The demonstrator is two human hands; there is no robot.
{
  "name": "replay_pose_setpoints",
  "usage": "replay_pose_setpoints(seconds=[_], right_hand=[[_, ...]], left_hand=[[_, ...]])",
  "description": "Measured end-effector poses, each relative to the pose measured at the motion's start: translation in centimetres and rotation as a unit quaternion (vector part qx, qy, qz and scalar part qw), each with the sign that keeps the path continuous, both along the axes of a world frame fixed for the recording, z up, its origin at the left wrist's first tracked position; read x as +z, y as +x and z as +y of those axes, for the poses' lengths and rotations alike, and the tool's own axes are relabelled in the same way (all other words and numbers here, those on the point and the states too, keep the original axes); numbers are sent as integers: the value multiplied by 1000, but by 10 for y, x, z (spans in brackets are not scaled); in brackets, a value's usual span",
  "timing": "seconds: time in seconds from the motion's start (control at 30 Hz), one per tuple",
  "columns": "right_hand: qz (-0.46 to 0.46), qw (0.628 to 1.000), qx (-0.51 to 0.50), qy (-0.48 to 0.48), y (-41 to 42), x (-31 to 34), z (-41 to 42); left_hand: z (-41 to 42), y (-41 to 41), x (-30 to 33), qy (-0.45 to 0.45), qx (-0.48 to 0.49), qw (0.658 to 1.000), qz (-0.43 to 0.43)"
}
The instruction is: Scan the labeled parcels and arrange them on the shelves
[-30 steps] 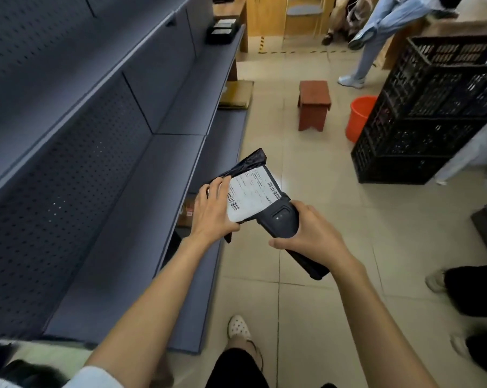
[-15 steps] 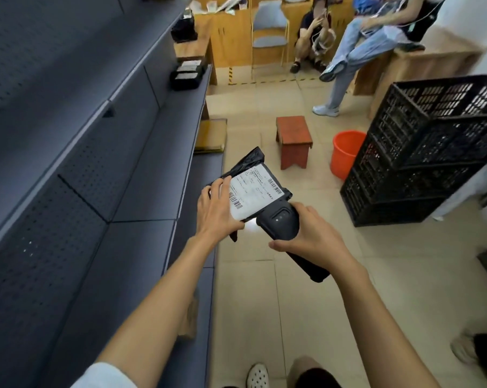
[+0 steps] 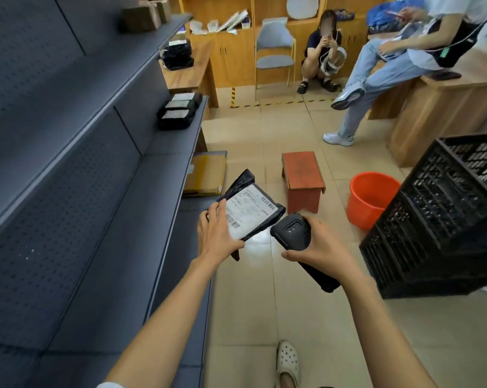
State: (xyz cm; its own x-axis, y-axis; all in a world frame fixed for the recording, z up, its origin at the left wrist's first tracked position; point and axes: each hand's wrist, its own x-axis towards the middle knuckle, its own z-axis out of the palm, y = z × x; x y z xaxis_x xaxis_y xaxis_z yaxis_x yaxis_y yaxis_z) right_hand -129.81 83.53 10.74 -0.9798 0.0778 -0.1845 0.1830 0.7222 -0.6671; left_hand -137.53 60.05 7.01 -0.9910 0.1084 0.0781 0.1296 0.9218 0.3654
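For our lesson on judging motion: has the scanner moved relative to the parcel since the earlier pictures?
Yes. The scanner in the right hand earlier overlapped the parcel's lower right edge; now it sits clear of it, drawn off to the right. The head camera also tilted.

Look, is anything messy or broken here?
Nothing looks broken or spilled. The left hand holds a black parcel whose wrapping is crumpled at the top, and the right hand holds the scanner. Other parcels sit neatly on the shelf.

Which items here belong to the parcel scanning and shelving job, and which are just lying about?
Job: black labeled parcel in left hand; handheld scanner in right hand; grey shelves; shelved parcels.
Lying about: red stool, orange bucket, black crates, grey chair.
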Motion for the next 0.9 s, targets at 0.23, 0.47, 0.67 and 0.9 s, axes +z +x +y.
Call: replay_pose_setpoints(seconds=[0.23,0.47,0.67,0.9], right_hand=[[5,999,43,17,-195,19,19],[-16,992,108,57,-373,-6,2],[-11,986,153,68,-552,2,-32],[-42,980,189,50,-696,-3,-47]], left_hand=[[17,-181,10,-9,35,999,20],[-9,-342,-24,-20,82,996,-4],[-38,-506,-24,-2,128,992,-14],[-49,-629,-32,-13,169,985,-40]])
